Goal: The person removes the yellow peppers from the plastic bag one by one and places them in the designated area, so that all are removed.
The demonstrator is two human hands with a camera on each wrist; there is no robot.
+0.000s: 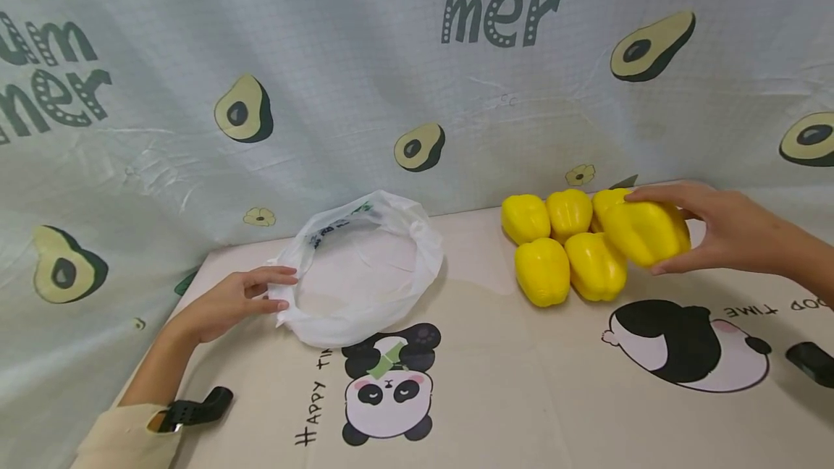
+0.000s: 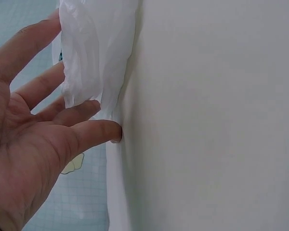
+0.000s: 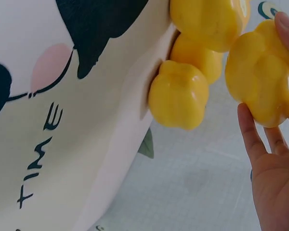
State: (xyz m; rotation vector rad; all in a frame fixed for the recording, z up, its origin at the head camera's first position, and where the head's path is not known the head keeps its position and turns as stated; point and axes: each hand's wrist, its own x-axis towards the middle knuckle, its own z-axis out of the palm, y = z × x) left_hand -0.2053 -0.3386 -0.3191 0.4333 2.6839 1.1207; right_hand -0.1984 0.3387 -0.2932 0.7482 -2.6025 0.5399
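Observation:
At the left rim of a white plastic bag (image 1: pixel 426 252), my left hand (image 1: pixel 237 299) touches the film with loosely extended fingers. The bag lies with its mouth spread wide and facing up. In the left wrist view, part of the bag's edge (image 2: pixel 82 53) hangs in front of the fingers of my left hand (image 2: pixel 43 130). My right hand (image 1: pixel 736 230) grips a yellow bell pepper (image 1: pixel 645 234) between thumb and fingers, raised beside a group of others. The right wrist view shows this bell pepper (image 3: pixel 260 72) in the grasp of my right hand (image 3: pixel 279 178), cut off by the frame.
Several more yellow bell peppers (image 1: pixel 542 271) stand close together at the table's back right, one partly hidden behind the held one. A pale cloth with panda prints covers the table (image 1: pixel 495 382). Behind it hangs a curtain (image 1: pixel 326 93) with avocado prints.

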